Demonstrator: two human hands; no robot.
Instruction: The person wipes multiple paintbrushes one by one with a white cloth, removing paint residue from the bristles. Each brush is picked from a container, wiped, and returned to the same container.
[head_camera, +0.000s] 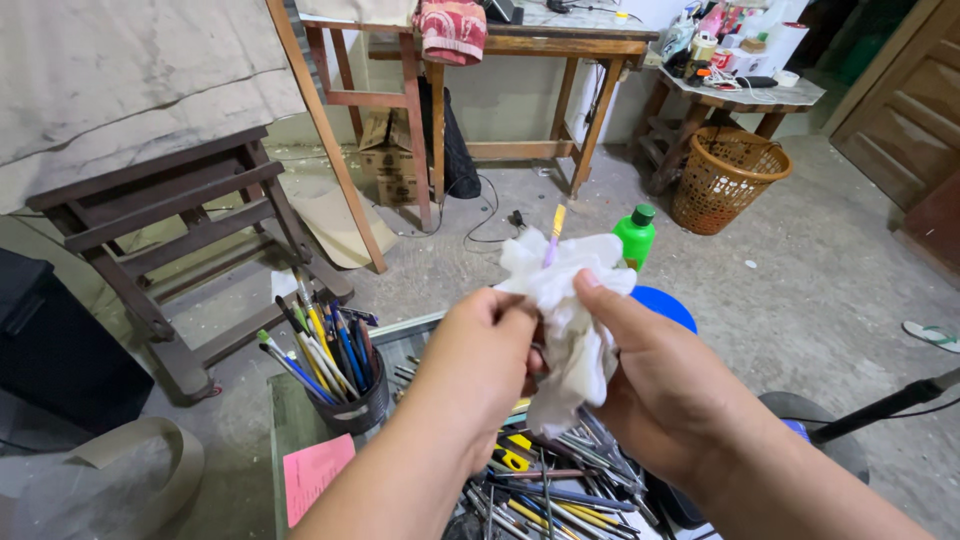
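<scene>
Centre frame: your left hand (478, 355) and right hand (655, 385) clamped on white cloth (570, 300) wrapping paintbrush (553, 232). Cloth soft, light; brush thin, stiff; grip through cloth.

A: so where's the cam sitting?
B: just one, head-worn, angled down and forward. The hands (580, 370) are super close, the counter (290, 420) sits right below, and the floor (800, 270) stretches off beyond.
</scene>
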